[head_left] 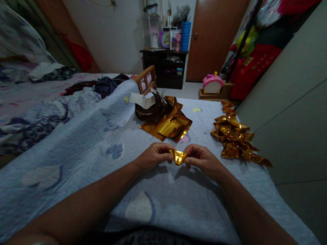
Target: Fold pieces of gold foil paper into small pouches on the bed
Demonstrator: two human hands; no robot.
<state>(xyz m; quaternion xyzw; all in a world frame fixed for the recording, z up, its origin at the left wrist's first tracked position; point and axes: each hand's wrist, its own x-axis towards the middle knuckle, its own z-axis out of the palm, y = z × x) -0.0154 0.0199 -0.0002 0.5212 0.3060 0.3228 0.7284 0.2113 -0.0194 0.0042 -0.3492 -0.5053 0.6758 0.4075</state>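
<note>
Between my two hands is a small folded piece of gold foil paper (179,157), tapering to a rounded point at its lower edge. My left hand (157,153) pinches its left end between thumb and fingers. At the right end, my right hand (200,157) grips it the same way. Just beyond my hands lie loose flat gold foil sheets (170,126). Behind them to the left sits a curled stack of dark-edged papers (150,111) with white sheets sticking up. Over on the right is a heap of folded gold foil pieces (232,134).
Everything rests on a light blue quilted cover (107,180) with heart shapes. A small wooden rail (146,79) stands at the far edge. Rumpled clothes (102,86) lie on the left. A pale cabinet (291,119) borders the right side. Farther back are a dark shelf (163,68) and a pink toy (213,84).
</note>
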